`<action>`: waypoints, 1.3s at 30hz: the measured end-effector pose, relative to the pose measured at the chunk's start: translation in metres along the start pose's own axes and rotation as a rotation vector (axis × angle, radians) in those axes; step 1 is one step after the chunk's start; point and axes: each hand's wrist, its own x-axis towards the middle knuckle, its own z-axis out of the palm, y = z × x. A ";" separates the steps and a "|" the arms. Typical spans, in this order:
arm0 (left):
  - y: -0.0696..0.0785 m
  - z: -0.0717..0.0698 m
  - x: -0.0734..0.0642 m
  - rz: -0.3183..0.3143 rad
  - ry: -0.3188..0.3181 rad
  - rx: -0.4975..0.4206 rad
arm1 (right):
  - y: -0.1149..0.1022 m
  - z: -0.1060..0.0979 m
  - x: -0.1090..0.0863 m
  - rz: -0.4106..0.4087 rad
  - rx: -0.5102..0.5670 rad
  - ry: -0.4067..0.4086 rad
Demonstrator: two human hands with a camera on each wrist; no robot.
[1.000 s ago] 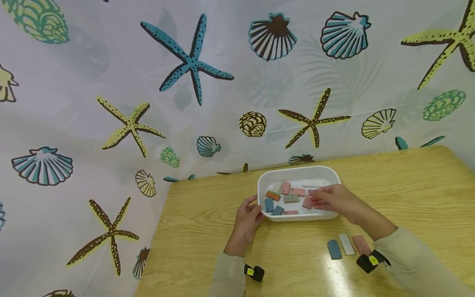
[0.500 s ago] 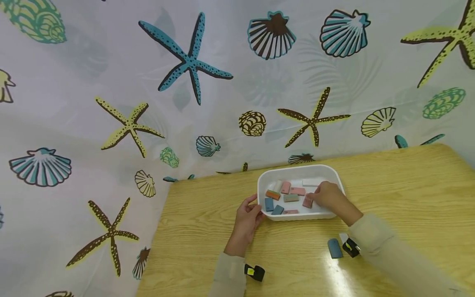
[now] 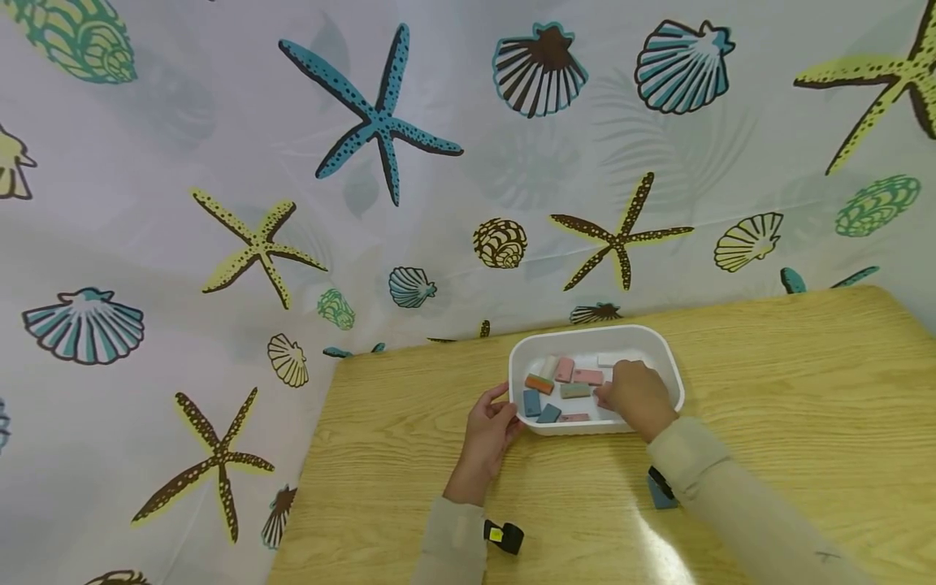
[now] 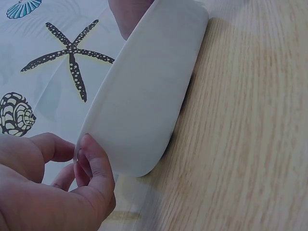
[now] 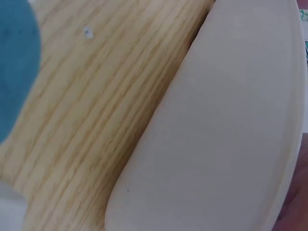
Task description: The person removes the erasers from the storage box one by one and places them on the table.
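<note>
A white tray [image 3: 676,390] stands on the table, with several small blocks that look like erasers: pink [image 3: 564,370], blue [image 3: 531,403], grey-green [image 3: 574,391], orange [image 3: 539,384] and white [image 3: 608,359]. My left hand [image 3: 486,422] grips the tray's left rim; the left wrist view shows its thumb and fingers [image 4: 91,154] pinching that edge. Inside the tray, at its right front, is my right hand [image 3: 636,394], back upward and fingers curled in. It covers the spot of a pink eraser, so what its fingertips hold is hidden.
On the wooden table [image 3: 395,439], a blue eraser [image 3: 663,494] lies in front of the tray, partly under the right wrist's camera. The right sleeve [image 3: 731,487] covers the area beside it. A patterned cloth [image 3: 453,187] hangs behind the table and at its left.
My right hand has swung leftward over the pink eraser that its fingers were touching, hiding it. The right sleeve now covers the white and pink erasers on the table. The left hand stays put.
</note>
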 end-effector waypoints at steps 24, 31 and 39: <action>0.003 0.002 -0.001 -0.007 0.001 0.012 | 0.010 -0.005 0.001 -0.046 0.101 -0.113; 0.000 0.000 0.000 0.005 -0.010 0.016 | 0.015 -0.011 -0.002 -0.120 0.300 -0.199; -0.001 0.000 0.000 0.005 -0.008 0.008 | 0.023 -0.017 -0.003 -0.036 0.720 -0.385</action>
